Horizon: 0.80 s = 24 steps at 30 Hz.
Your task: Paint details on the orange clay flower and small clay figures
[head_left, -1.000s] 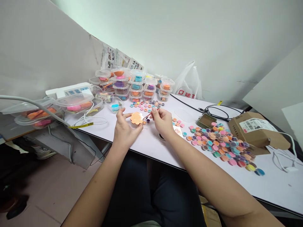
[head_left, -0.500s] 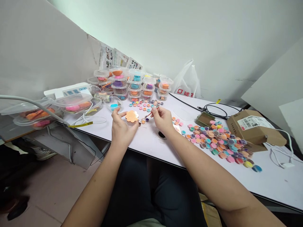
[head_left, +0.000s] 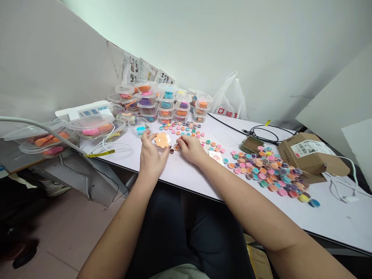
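My left hand [head_left: 152, 157] pinches a flat, scalloped, flower-shaped orange piece [head_left: 162, 140] by its edge, with its glossy face towards me. Closed just to the right is my right hand [head_left: 190, 149], its fingertips together on a thin paintbrush that is mostly hidden by the fingers. Those fingertips are low over the table beside a few small paint pots [head_left: 171, 151], one of them dark. Whether the brush tip touches a pot, I cannot tell. Behind the hands lie rows of small coloured paint pots [head_left: 183, 128].
Clear tubs [head_left: 165, 104] with coloured lumps are stacked at the back. A heap of paint pots [head_left: 270, 170] spreads on the right before a cardboard box [head_left: 310, 155]. A small printed card [head_left: 215, 157] lies by my right forearm. A power strip [head_left: 84, 111] and cables are at left.
My right hand has moved left and slightly down, closer to the small pots and the orange piece. The brush shows less now. A dark round pot beneath the right wrist has gone from sight.
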Each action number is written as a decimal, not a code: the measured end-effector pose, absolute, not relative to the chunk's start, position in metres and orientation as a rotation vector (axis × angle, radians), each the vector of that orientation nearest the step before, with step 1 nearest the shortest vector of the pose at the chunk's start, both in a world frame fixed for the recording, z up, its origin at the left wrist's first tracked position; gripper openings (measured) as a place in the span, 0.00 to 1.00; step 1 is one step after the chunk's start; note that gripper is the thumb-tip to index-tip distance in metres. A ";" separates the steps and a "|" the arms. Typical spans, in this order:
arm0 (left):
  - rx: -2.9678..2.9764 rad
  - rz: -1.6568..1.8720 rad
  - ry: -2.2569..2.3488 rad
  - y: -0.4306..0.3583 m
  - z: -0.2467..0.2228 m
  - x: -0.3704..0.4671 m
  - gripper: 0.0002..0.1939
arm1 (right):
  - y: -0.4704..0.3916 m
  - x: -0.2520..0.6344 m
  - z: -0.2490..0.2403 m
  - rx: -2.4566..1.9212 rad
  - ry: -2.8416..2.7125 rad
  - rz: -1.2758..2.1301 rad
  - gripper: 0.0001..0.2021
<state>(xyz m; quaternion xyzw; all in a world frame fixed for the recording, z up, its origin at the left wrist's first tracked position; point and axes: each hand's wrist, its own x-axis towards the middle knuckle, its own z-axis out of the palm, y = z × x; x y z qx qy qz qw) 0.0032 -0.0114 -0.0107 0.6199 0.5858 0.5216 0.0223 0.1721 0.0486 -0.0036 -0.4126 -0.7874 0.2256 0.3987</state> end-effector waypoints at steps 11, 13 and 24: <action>1.831 1.531 1.730 0.000 -0.005 -0.001 0.42 | 0.053 0.186 0.004 -0.956 -1.661 0.608 0.19; 1.838 1.519 1.684 0.000 -0.004 -0.001 0.41 | 0.049 0.186 0.009 -0.888 -1.534 0.627 0.22; 1.878 1.510 1.534 -0.003 -0.001 0.000 0.41 | 0.042 0.181 0.010 -0.766 -1.700 0.625 0.21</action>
